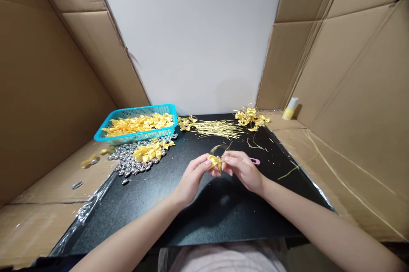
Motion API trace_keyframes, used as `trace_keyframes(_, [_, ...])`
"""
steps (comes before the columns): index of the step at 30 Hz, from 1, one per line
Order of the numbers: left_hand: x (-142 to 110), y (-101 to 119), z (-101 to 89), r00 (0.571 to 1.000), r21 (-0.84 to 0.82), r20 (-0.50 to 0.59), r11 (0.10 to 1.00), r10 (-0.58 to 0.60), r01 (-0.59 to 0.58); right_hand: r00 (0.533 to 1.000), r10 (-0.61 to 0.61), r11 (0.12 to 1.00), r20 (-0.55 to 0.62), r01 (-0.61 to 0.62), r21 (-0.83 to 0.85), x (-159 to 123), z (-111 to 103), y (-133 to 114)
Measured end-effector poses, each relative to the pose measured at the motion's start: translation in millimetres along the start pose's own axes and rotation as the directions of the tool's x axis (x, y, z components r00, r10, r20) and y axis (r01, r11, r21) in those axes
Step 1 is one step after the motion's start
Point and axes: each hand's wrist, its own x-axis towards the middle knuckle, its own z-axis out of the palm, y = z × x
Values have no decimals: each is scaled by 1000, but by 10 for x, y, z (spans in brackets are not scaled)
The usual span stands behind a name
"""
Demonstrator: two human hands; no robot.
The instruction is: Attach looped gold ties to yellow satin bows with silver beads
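Note:
Over the middle of the black table, both hands hold a small yellow ribbon bow (215, 161). My left hand (194, 174) pinches the bow's left loop between thumb and fingers. From the other side, my right hand (244, 170) is closed with thumb and fingertips at the bow's right side and centre. A thin gold tie (227, 147) sticks up in a curve from the bow near the right fingertips. Exactly how the tie passes around the bow is hidden by the fingers. Partly behind my right hand lies a pink loop-shaped handle (255, 161).
A blue basket (99, 135) of yellow bows stands back left, beside silver beads (128, 165) with loose bows (149, 151). Gold tie strips (220, 129) lie at the back, with tied bows (251, 118) to their right. A spool (290, 109) stands right; cardboard walls flank the table.

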Motion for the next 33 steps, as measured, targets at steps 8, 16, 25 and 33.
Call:
trace_keyframes(8, [22, -45, -39, 998, 4, -60, 1000, 17, -17, 996, 63, 992, -58, -56, 109, 3, 43, -35])
trace_keyframes(16, [29, -34, -55, 998, 8, -57, 1000, 18, -18, 933, 335, 840, 135, -360, 405, 35, 49, -44])
trace_keyframes(25, [29, -22, -28, 998, 6, -59, 1000, -14, 15, 903, 372, 873, 214, -419, 249, 28, 40, -9])
trace_keyframes(33, [76, -35, -55, 946, 181, -297, 965, -128, 187, 875, -483, 603, -25, 311, -735, -82, 93, -42])
